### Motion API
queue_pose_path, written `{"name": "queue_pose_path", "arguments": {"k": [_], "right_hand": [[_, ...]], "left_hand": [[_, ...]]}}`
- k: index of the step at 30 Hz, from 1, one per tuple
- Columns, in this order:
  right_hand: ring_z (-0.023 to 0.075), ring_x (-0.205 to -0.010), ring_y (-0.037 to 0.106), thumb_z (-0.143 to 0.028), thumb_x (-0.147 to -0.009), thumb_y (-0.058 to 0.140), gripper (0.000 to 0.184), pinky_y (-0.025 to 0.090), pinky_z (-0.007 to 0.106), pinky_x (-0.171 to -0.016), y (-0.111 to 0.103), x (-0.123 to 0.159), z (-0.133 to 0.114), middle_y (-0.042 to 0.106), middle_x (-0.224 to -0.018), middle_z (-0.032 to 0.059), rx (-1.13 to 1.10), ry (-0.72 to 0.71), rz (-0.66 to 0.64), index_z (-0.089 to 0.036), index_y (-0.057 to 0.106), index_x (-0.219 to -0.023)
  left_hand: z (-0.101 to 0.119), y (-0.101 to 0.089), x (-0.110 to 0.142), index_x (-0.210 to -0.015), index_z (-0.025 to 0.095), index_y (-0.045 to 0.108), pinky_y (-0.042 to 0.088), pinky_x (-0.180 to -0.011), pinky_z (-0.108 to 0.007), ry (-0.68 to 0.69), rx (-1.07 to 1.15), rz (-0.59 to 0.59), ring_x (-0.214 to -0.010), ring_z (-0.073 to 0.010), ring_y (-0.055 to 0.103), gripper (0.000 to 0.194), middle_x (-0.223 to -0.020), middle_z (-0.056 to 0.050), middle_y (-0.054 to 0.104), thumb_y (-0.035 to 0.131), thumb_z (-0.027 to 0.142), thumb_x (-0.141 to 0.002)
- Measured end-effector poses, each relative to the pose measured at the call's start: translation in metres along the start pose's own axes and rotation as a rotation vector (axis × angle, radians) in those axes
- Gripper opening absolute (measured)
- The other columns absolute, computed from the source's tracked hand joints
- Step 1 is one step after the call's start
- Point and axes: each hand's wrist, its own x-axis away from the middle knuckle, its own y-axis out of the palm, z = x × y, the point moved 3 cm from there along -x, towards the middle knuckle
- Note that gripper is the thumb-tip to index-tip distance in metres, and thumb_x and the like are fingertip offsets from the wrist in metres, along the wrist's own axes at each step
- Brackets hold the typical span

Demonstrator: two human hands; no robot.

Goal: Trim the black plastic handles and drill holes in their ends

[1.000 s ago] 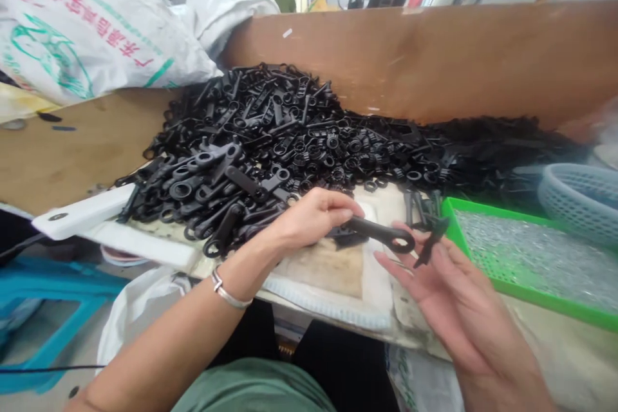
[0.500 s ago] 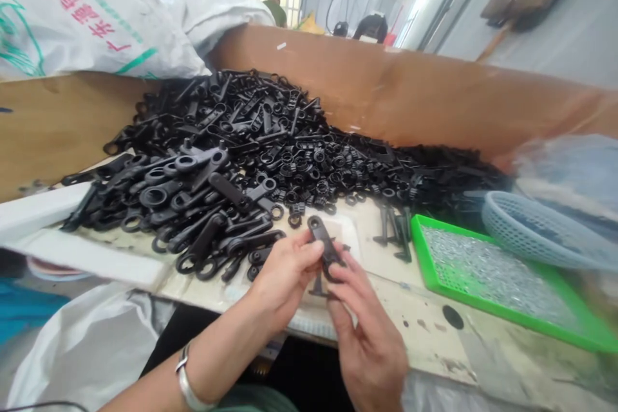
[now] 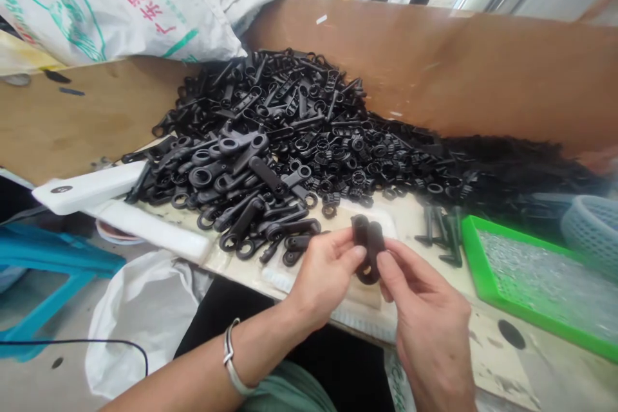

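Black parts (image 3: 374,246) | raised over worktable (image 3: 487,328) | left hand (image 3: 324,278) pinches one side, right hand (image 3: 427,306) the other, probably for steadiness | green tray (image 3: 476,273) near right hand, likely for easy reach

I count one left hand (image 3: 321,273) and one right hand (image 3: 429,309), with two black pieces (image 3: 375,246) between them. Toward the counter's (image 3: 487,360) right edge there's one green tray (image 3: 476,251) and one pale-blue basket (image 3: 593,225); near left corner, two white strips (image 3: 149,230); black parts (image 3: 290,122), uncountable.
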Motion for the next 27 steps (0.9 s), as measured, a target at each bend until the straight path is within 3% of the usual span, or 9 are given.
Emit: {"name": "queue_pose_path", "arguments": {"k": [6,11,14,20,27], "right_hand": [[0.0224,-0.081,0.072,-0.051,-0.079,0.074,0.037,0.06,0.033,-0.077,0.003,-0.006,-0.003,0.077,-0.094,0.0032,0.12,-0.05,-0.039,-0.026,0.079,-0.106],[0.0213,-0.077,0.07,-0.045,-0.088,0.066,0.027,0.057,0.033,-0.076,0.002,-0.008,-0.011,0.075,-0.095,0.0037,0.254,-0.277,-0.051,-0.025,0.079,-0.1],[0.0189,-0.075,0.069,-0.044,-0.09,0.064,0.025,0.056,0.03,-0.073,0.0,-0.01,-0.014,0.074,-0.103,0.0034,0.274,-0.334,-0.091,-0.027,0.079,-0.101],[0.0102,-0.05,0.056,-0.046,-0.081,0.073,0.025,0.049,0.022,-0.044,-0.003,-0.018,-0.02,0.073,-0.096,0.0038,0.17,-0.192,-0.167,-0.027,0.08,-0.094],[0.0115,-0.044,0.054,-0.05,-0.07,0.082,0.051,0.047,0.022,-0.037,-0.005,-0.028,-0.011,0.067,-0.074,0.0038,0.025,0.094,-0.337,-0.018,0.076,-0.109]], "left_hand": [[0.0,-0.003,0.005,-0.115,0.016,0.072,0.047,-0.075,-0.023,0.102,-0.099,-0.077,-0.079,-0.0134,0.057,0.028,-0.093,-0.004,0.069,0.056,0.014,-0.092],[0.003,-0.008,0.007,-0.118,0.02,0.071,0.049,-0.08,-0.026,0.122,-0.187,-0.114,-0.084,-0.0152,0.058,0.029,-0.093,-0.003,0.065,0.054,0.017,-0.095],[0.003,-0.011,0.006,-0.12,0.02,0.07,0.049,-0.085,-0.03,0.1,-0.204,-0.139,-0.087,-0.0175,0.059,0.03,-0.093,-0.004,0.065,0.054,0.019,-0.095],[0.007,-0.015,0.005,-0.12,0.019,0.071,0.048,-0.091,-0.032,0.085,-0.153,-0.207,-0.088,-0.0182,0.061,0.03,-0.094,-0.005,0.069,0.056,0.02,-0.094],[0.004,-0.02,0.004,-0.126,0.017,0.068,0.051,-0.083,-0.031,-0.049,-0.029,-0.337,-0.082,-0.0183,0.067,0.035,-0.098,-0.01,0.072,0.061,0.029,-0.093]]}}
